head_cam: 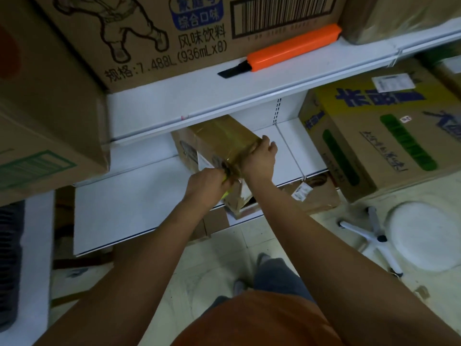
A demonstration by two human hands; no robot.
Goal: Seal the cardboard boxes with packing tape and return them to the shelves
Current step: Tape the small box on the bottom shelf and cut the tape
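Note:
A small cardboard box (219,139) lies tilted on the white middle shelf (139,196), with shiny clear tape across its top and near end. My left hand (207,183) grips a yellow-green tape roll (226,194), mostly hidden by my fingers, right at the box's near lower corner. Tape runs from it up onto the box. My right hand (262,156) presses on the box's near right edge over the tape, with thumb and fingers spread.
An orange utility knife (294,46) lies on the upper shelf in front of a large printed carton (149,33). More cartons stand at the left (45,146) and right (379,136). Taped boxes (314,196) sit below. A white stool (421,236) stands on the floor.

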